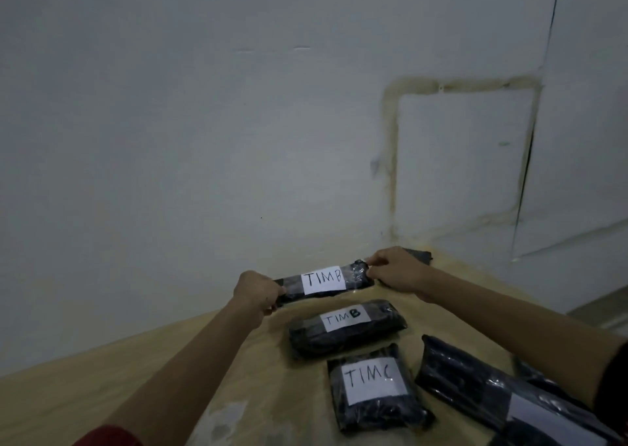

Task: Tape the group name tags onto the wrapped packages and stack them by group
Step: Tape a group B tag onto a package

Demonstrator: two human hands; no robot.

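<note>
— Both hands are out at one package, yes? How do they hold it?

— Left hand (pixel 258 287) has its fingers curled round the left end. Right hand (pixel 396 270) pinches the right end, fingers bent. The far package (pixel 294 287) runs straight between them, low over the table (pixel 102 377); whether it rests on the top I cannot tell.

— What is it like?

— Long, narrow, wrapped in black plastic film that is wrinkled and glossy, bunched at the right end. A white paper tag (pixel 323 279), rectangular, sits on its middle with "TIMB" handwritten in black.

— And nearer than the hands?

— Just behind the held one, toward the person, lies a second package (pixel 339 338), plumper, in the same crinkled black wrap, its white label also reading "TIMB". Closer still is a third package (pixel 377 415), shorter and squarer, labelled "TIMC". Under the right forearm a long package (pixel 475 381) lies slanted, with a white label only partly in view; its writing cannot be read.

— The surface?

— Pale wood grain, matte, with a worn whitish patch under the left forearm. Beyond the hands stands a flat grey-white wall (pixel 238 106) with a brownish stained outline. Just past the right hand something dark (pixel 419 255) lies on the table; I cannot tell what it is.
</note>
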